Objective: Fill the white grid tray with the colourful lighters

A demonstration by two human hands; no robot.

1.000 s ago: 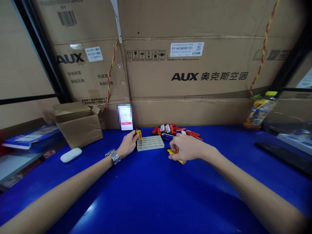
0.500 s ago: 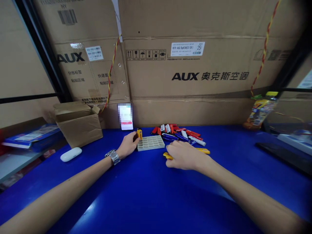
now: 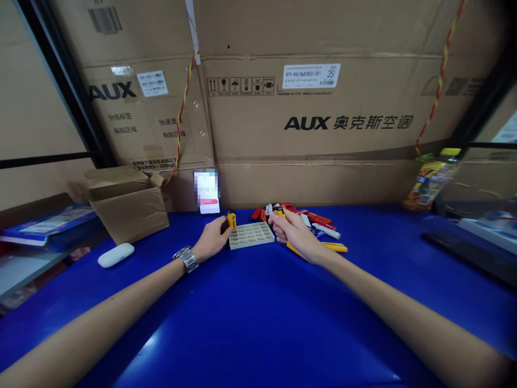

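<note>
My left hand [image 3: 210, 240], with a metal watch on the wrist, pinches an upright yellow battery [image 3: 231, 221] at the left end of a pale compartment tray [image 3: 252, 242]. My fingers cover its lower part. Just past the tray's right side, my right hand [image 3: 297, 231] is closed around another yellow battery [image 3: 279, 212], its dark end pointing up. Beneath and behind that hand lie more yellow batteries [image 3: 336, 247], partly covered. A loose heap of red batteries [image 3: 321, 220], with blue and white ones among them, spreads behind the right hand.
At the back stands a lit phone [image 3: 208, 191] against large cardboard boxes [image 3: 343, 183]. An open carton [image 3: 133, 213] and a white case [image 3: 116, 255] are on the left. A drink bottle [image 3: 430, 183] and a dark flat object [image 3: 464, 261] are on the right.
My right hand has lifted a yellow battery off the table and turned it upright, moving up and slightly left. My left hand stays at the tray with its battery.
</note>
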